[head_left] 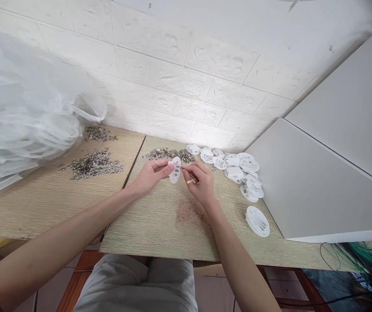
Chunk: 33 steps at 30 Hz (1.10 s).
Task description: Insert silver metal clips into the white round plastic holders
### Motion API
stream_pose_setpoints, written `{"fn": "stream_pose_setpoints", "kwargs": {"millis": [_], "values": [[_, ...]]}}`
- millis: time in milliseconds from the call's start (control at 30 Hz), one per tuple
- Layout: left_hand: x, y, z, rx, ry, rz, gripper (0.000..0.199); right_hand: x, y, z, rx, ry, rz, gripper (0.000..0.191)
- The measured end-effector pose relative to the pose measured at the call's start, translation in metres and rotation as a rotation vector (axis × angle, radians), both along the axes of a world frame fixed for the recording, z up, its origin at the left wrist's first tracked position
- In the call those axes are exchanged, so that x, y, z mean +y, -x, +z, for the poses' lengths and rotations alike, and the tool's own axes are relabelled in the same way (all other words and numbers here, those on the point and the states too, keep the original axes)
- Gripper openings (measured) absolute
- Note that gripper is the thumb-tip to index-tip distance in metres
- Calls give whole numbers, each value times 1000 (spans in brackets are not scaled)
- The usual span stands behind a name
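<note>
Above the middle of the table, my left hand (153, 177) pinches a white oval plastic plate (175, 170) with small slots and metal bits on its face. The plate is held nearly upright. My right hand (200, 181) is closed at the plate's right edge, its fingertips against or very near it. A thin stick-like thing with a pale end (191, 181) pokes out from the right fingers; its kind I cannot make out. Just behind the hands lies a heap of small metal pieces (169, 154).
White plastic plates (234, 173) are piled by the wall at right, with a single white plate (257, 221) nearer me. More metal pieces (96, 164) lie on the left table beside a big clear plastic bag (26, 117). A grey-white panel (283, 182) borders the right side.
</note>
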<state>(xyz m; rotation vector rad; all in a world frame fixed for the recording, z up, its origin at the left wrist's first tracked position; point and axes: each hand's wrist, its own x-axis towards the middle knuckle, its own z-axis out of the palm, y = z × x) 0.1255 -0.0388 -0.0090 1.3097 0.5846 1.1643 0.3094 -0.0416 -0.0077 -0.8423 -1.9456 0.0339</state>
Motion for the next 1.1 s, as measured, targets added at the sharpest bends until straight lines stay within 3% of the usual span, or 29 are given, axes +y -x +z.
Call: {"fn": "stream_pose_setpoints", "kwargs": {"millis": [1100], "values": [[-2,-2,-1,8,21,20,44,2,-2,-2,-80,-25,-5,18]]}}
